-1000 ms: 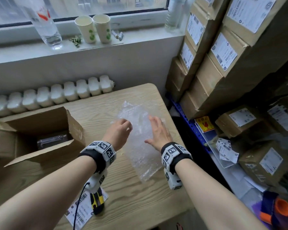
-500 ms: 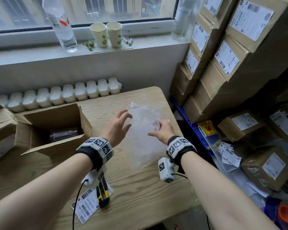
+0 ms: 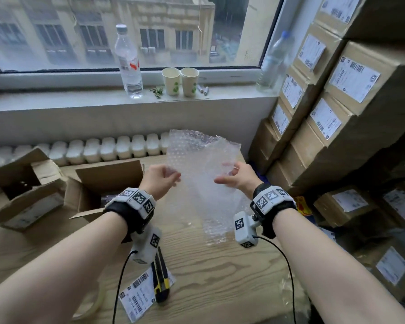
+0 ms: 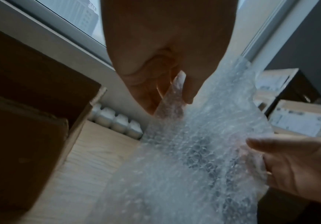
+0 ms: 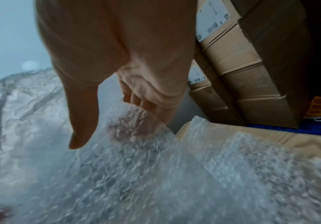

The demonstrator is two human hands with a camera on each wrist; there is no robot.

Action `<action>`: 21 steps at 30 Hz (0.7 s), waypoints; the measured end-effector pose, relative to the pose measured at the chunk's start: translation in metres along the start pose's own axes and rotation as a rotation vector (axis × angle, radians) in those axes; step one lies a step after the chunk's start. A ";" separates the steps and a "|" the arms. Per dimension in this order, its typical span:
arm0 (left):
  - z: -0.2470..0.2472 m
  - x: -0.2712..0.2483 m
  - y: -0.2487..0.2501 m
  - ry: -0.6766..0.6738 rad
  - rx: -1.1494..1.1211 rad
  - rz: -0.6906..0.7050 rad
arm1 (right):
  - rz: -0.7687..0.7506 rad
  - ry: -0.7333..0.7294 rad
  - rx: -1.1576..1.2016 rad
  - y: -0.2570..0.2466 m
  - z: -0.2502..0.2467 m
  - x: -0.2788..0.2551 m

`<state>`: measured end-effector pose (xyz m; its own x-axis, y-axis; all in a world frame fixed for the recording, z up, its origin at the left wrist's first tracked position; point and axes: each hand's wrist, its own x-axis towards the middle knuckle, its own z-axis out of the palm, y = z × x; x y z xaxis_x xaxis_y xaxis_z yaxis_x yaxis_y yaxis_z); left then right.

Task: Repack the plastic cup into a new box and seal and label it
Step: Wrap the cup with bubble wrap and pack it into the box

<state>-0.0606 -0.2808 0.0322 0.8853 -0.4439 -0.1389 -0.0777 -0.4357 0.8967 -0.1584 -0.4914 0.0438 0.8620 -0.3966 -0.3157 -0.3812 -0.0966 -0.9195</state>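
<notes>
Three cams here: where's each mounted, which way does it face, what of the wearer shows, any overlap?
Head: worn on the head, looks forward and down over the wooden table to the window; both forearms, left hand and right hand show, holding the bubble wrap up.
Left wrist: looks along the left hand toward the window and open box; the right hand shows too.
Right wrist: looks along the right hand toward the stacked boxes.
Shared: all three see the bubble wrap.
</notes>
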 end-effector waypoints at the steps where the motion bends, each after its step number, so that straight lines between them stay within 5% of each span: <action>1: -0.011 -0.001 0.002 -0.004 -0.053 -0.001 | 0.004 -0.011 0.025 -0.006 0.006 0.000; 10: -0.149 -0.008 0.009 0.010 -0.290 0.068 | 0.006 -0.201 0.162 -0.062 0.087 -0.017; 15: -0.207 -0.021 -0.025 0.003 -0.179 0.062 | -0.017 -0.211 0.203 -0.076 0.141 -0.025; 21: -0.240 -0.044 -0.057 -0.071 -0.347 -0.040 | -0.030 -0.155 0.258 -0.076 0.180 -0.029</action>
<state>0.0147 -0.0481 0.0884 0.8496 -0.4902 -0.1947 0.1274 -0.1676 0.9776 -0.0942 -0.3084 0.0811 0.9199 -0.2513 -0.3012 -0.2742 0.1369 -0.9519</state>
